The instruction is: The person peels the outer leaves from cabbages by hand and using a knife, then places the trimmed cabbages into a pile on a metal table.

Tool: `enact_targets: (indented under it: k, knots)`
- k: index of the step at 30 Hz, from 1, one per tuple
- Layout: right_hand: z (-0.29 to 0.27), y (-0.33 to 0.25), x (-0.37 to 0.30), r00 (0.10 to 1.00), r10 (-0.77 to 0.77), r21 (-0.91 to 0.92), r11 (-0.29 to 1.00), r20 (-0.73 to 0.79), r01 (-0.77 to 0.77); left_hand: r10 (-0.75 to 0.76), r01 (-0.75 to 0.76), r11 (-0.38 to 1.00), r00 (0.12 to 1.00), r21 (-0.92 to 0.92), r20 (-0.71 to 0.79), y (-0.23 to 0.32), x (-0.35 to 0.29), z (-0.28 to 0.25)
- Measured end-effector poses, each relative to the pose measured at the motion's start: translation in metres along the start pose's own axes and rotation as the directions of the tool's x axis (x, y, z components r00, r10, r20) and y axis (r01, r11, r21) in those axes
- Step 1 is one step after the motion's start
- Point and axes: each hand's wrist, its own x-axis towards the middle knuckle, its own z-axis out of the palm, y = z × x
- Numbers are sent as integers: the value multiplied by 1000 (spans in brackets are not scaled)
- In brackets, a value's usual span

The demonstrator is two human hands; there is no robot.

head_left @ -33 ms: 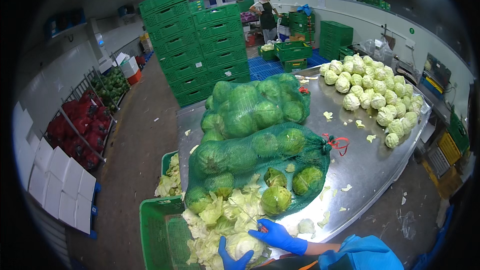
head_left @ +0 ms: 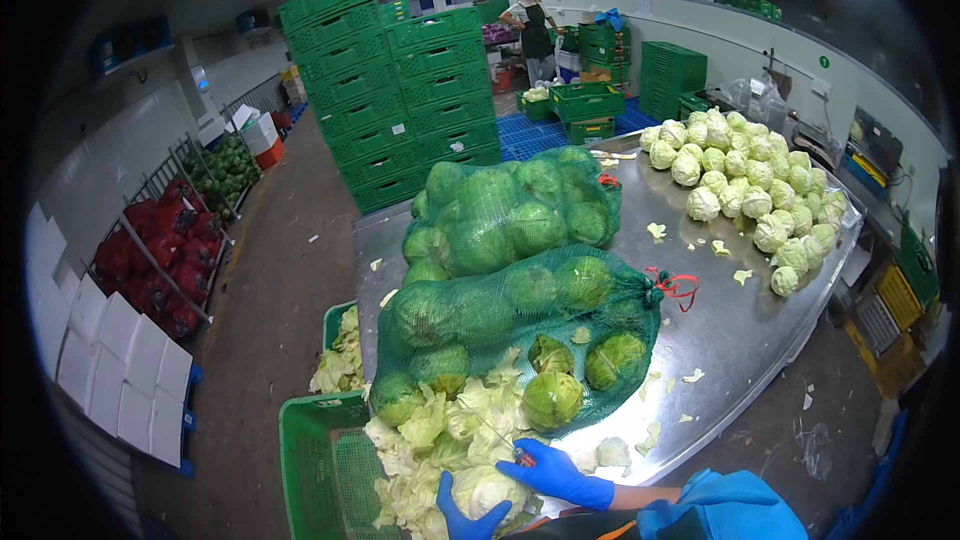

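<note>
A pale, peeled cabbage sits at the table's near edge. My left hand, in a blue glove, is cupped round its left and near side. My right hand, also gloved in blue, is closed on the reddish handle of a knife and rests against the cabbage's upper right. The thin blade points up and left over a heap of loose leaves. Just beyond, a green cabbage lies by a green net sack of cabbages with a red tie.
Another full net sack lies behind on the metal table. Trimmed cabbages are piled at the far right. Left of the table, a green crate stands low. Stacked green crates rise behind; a person stands farther back.
</note>
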Motion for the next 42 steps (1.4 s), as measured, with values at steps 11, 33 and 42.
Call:
enact_targets:
  k: [11, 33, 42]
  knots:
    - [1, 4, -7, 997, 33, 91, 995, 71, -39, 209, -222, 932, 975, 285, 76, -18, 10, -16]
    - [3, 10, -9, 977, 167, 188, 964, 130, -190, 447, -466, 739, 880, 486, 162, -16, 11, -19]
    - [1, 3, -15, 996, 88, 100, 991, 24, -90, 465, -488, 731, 868, 477, 175, -18, 11, -20]
